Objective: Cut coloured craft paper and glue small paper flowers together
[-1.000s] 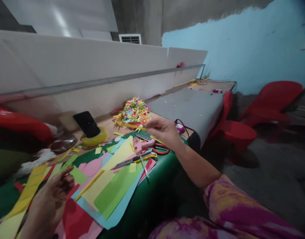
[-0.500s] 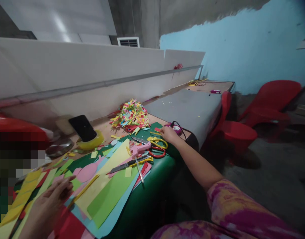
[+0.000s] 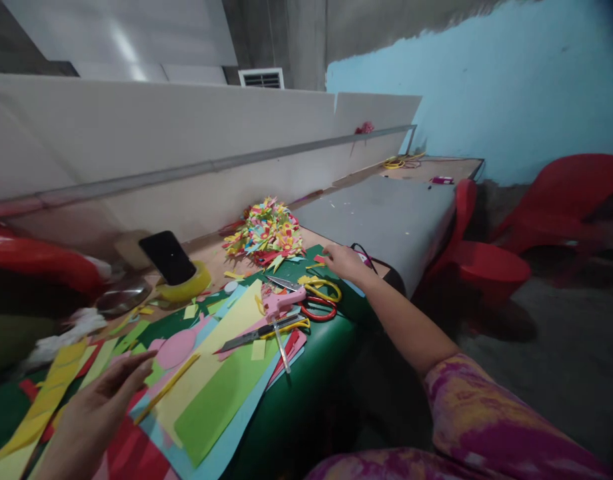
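Note:
My right hand (image 3: 344, 261) reaches out to the far corner of the green mat (image 3: 306, 347), palm down, fingers curled on a small scrap I cannot make out, beside a small pink device with a black cord (image 3: 362, 255). Just in front of that hand lie yellow-handled scissors (image 3: 322, 287), red-handled scissors (image 3: 316, 308) and a pink glue gun (image 3: 282, 301). My left hand (image 3: 94, 417) hovers open over sheets of coloured paper (image 3: 214, 393) at the near left, fingers stretched and empty. A heap of small paper flowers (image 3: 265, 235) lies behind the mat.
A black phone (image 3: 167, 257) leans on a yellow tape roll (image 3: 189, 287) by the white partition. A craft knife (image 3: 259, 330) rests on the paper. A grey table (image 3: 381, 217) continues to the right, with red plastic chairs (image 3: 481, 263) beside it and bare floor beyond.
My right hand has dropped from above the scissors to the mat's far corner by the pink device. My left hand's fingers have stretched out flatter over the paper.

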Demonstrator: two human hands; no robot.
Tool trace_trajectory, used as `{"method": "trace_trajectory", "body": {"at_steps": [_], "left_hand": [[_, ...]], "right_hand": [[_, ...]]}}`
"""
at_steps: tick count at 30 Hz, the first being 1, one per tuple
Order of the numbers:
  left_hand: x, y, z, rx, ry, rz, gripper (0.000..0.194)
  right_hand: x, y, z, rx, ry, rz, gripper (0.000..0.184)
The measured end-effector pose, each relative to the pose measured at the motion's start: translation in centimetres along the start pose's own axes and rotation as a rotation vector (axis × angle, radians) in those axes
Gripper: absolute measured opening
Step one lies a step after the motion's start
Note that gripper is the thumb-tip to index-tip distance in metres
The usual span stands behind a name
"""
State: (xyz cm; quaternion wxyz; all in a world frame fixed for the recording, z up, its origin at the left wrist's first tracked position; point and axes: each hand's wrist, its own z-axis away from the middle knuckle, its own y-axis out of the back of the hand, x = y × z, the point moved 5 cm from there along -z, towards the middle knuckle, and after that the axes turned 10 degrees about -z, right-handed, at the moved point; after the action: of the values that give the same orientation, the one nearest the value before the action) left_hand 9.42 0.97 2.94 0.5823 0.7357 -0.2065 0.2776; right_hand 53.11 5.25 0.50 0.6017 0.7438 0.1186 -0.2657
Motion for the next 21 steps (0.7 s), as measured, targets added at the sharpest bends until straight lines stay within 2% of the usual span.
{"method": "trace_trajectory", "body": {"at_steps": [3,6,10,13,15,17,19,21], "left_hand": [[4.1,0.2,0.3,-0.064,-0.171,-0.140,0.028],[10.2,-1.6,0.5,-0.135,-0.403,-0.202,0.036],[18.7,-6.8,-0.2,-0.220,-0.672,-0.089,0.033],[23.1,-11.7,-1.5,-0.314,-0.747,-0.046,0.030],[25.2,-14.7,-2.1,-0.433,-0.787,-0.008,0.030],[26.2,-17.4,-2.3,-0.612,-0.787,-0.018,0.023],[26.5,-19.6,-2.4,-0.766,-0.748,-0.056,0.018],[26.4,-21.0,-2.8,-0.843,-0.714,-0.067,0.017]], "right_hand": [[0.5,1.0,-0.5,0.029,0.020,-0.112,0.032],[1.2,1.5,-1.0,0.059,0.021,-0.212,0.036],[2.0,1.6,-0.5,0.096,0.034,-0.332,0.034],[1.8,2.2,1.1,0.138,0.080,-0.471,0.031],[1.3,2.8,2.3,0.174,0.110,-0.524,0.029],[0.7,3.1,3.3,0.195,0.135,-0.524,0.028],[0.3,3.4,3.9,0.201,0.159,-0.517,0.028],[0.3,3.6,4.0,0.214,0.165,-0.513,0.028]]}}
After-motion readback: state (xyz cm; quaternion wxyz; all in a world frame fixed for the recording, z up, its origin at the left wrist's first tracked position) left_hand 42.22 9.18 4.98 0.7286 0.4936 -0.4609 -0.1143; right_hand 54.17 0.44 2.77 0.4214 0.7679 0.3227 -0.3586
